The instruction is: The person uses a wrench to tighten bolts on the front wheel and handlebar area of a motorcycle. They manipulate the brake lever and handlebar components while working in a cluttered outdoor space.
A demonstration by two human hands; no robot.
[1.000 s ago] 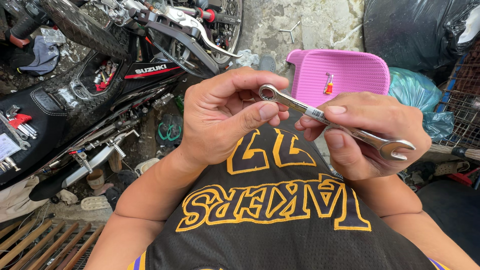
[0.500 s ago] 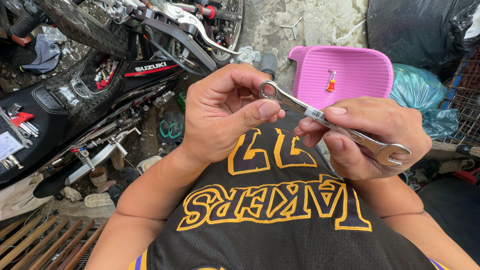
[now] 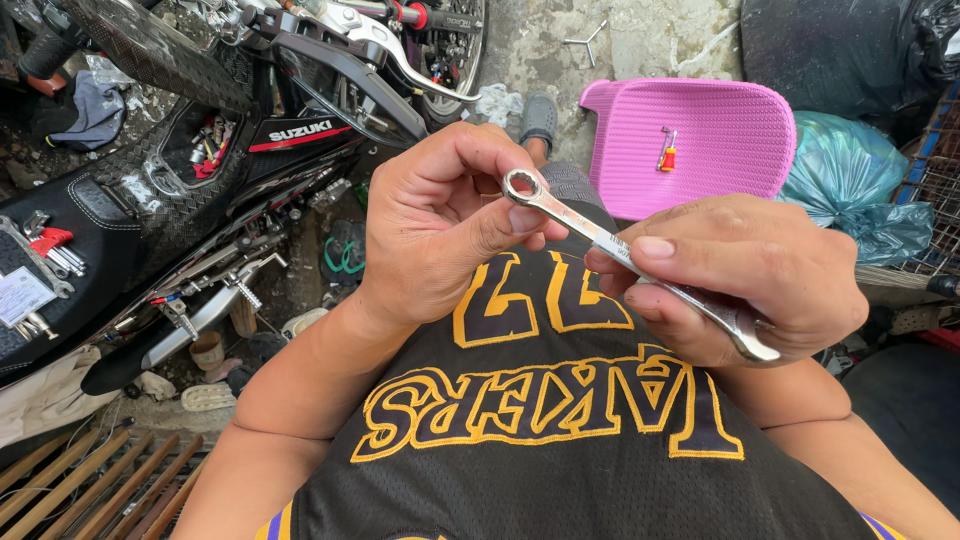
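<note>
A combination wrench [image 3: 620, 255] is held between two hands above a black-and-gold jersey [image 3: 560, 420].

At far left a black motorcycle [image 3: 180, 170] is seen with small tools laid on its seat. The left hand [image 3: 440, 225] is closed near the wrench's ring end, thumb pressed just below the ring. The shaft runs down to the right hand [image 3: 745, 275], whose fingers [image 3: 650, 247] are clamped around it, the open end poking out beneath. Behind, a pink plastic stool [image 3: 700, 130] is seen, then a teal bag [image 3: 850, 185].
</note>
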